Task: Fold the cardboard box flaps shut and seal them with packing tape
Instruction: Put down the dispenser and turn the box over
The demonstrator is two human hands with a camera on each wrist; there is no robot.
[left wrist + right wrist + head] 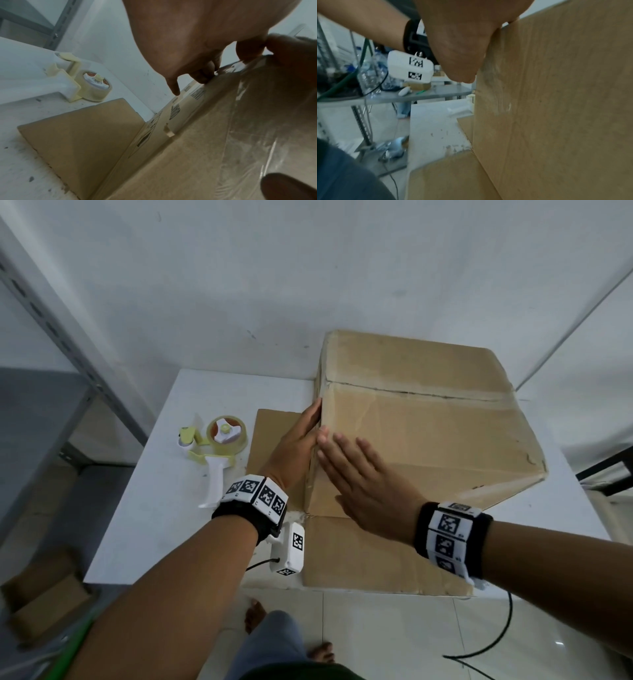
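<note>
A large brown cardboard box (pixel 428 433) stands tilted on the white table (pixel 154 508). Its top shows a closed seam. Two loose flaps lie flat on the table: one to the left (pixel 274 426) and one towards me (pixel 370 559). My left hand (pixel 298 440) presses its straight fingers against the box's left side at the corner edge. My right hand (pixel 359 474) lies flat, fingers spread, on the near face beside that edge. In the left wrist view my fingertips (pixel 202 77) touch the box edge. The right wrist view shows my palm (pixel 462 40) against the box (pixel 565 94).
A tape dispenser (pixel 219 440) with a white handle and a roll of clear tape lies on the table left of the box, also in the left wrist view (pixel 92 86). A metal shelf frame (pixel 68 344) stands at the left. Small cardboard boxes (pixel 44 597) sit on the floor.
</note>
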